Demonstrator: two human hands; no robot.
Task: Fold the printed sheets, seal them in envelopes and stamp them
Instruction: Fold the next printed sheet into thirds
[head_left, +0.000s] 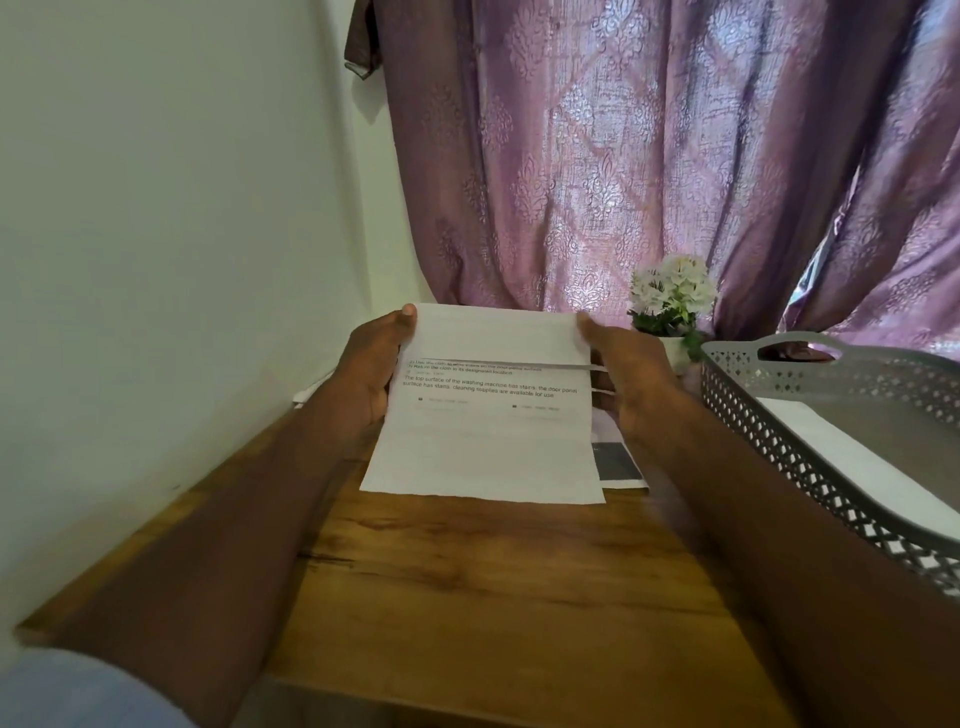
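**Mid-fold, both hands on the sheet**

Nearest to you, the wooden table (467, 597) is taking up the whole bottom of the view, with both your forearms reaching out across it and a bit of pale blue sleeve (62, 691) showing in the lower left corner.

Further out, you're holding the printed sheet (488, 441) with its near edge hanging just over the tabletop. The far part is being folded over toward you, so the blank back is covering the upper lines of print and only a few lines of text are showing below the flap. Your left hand (371, 369) is gripping the sheet's left edge, thumb on top at the fold corner, fingers curled underneath. Your right hand (623, 379) is doing the same on the right edge, thumb pinching the flap's corner.

Under the sheet, more printed paper (621, 462) is lying on the table, one with a dark block on it.

To your right, a grey lattice tray (779, 431) is sitting with white paper in it.

Beyond that, a small pot of white flowers (672, 293) is standing in front of the purple curtain (649, 156), with the plain wall (182, 208) on the left.
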